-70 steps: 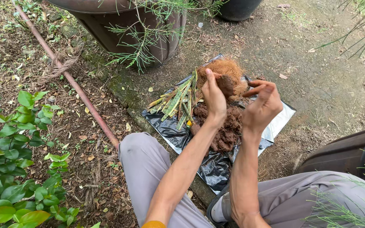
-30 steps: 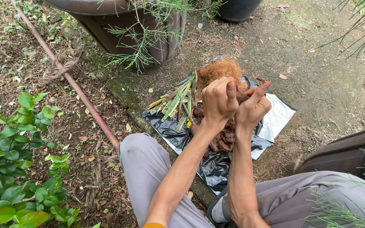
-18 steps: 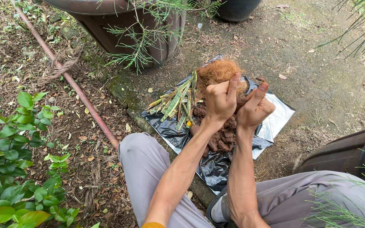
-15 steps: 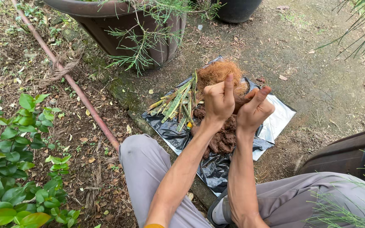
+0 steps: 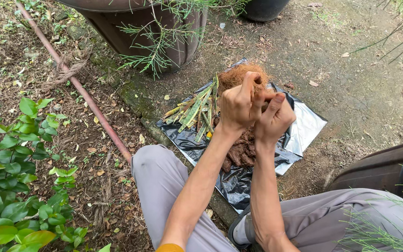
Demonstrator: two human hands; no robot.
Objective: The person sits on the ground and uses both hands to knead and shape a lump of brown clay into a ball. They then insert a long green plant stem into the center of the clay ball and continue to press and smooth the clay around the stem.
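My left hand [image 5: 239,105] and my right hand [image 5: 274,119] are pressed together, both gripping a clump of brown coconut fibre [image 5: 236,75] that shows just above the fingers. Under them lies a black plastic sheet [image 5: 239,179] with a silvery underside. On the sheet are a heap of dark brown husk pieces [image 5: 241,151] and a bundle of green and yellow leaf strips [image 5: 194,112] to the left of my hands.
A large dark pot [image 5: 150,35] with thin green needles stands at the back. A reddish pipe [image 5: 87,100] runs diagonally on the left. Leafy plants [image 5: 10,158] fill the lower left. Another dark pot [image 5: 378,168] sits at the right. My grey-trousered knees flank the sheet.
My hands were apart around the fibre clump; they have since closed together on it and are working it between the fingers.
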